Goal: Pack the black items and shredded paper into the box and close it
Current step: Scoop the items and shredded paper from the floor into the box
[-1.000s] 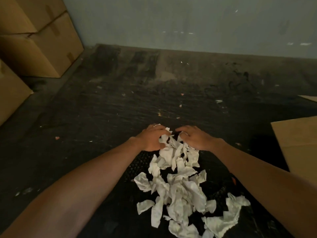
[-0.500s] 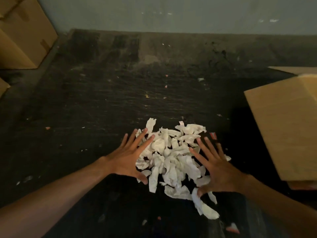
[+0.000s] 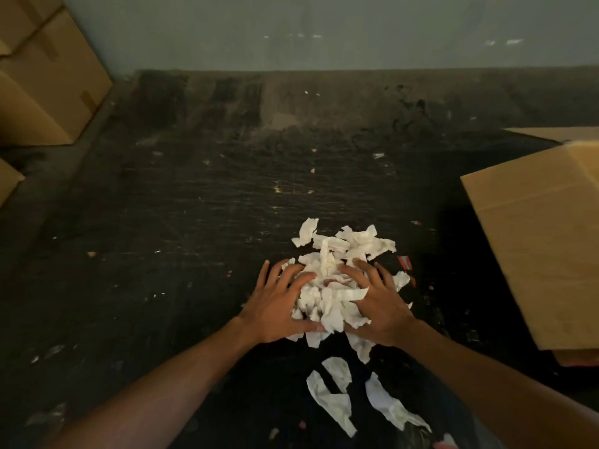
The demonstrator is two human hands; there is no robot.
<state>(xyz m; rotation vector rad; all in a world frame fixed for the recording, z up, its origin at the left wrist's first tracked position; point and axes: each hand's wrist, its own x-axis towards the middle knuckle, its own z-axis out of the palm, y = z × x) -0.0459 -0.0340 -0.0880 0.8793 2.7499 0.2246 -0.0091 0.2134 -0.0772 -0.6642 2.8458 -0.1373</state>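
A heap of white shredded paper [image 3: 337, 254] lies on the dark floor in front of me. My left hand [image 3: 278, 306] presses against its left side and my right hand [image 3: 379, 306] against its right side, fingers spread and curling around the near part of the heap. A few loose strips [image 3: 334, 400] lie closer to me, between my forearms. The brown cardboard box [image 3: 544, 234] stands at the right, its near flap tilted toward the heap. No black items can be made out on the dark floor.
Stacked closed cardboard boxes [image 3: 42, 76] stand at the far left against the grey wall [image 3: 324, 30]. Small scraps and a red-and-white bit [image 3: 404, 261] litter the dark floor [image 3: 194, 205] beside the heap.
Both hands have closed in from the sides, squeezing the near part of the paper into a tighter mound between them. The view shifted slightly.
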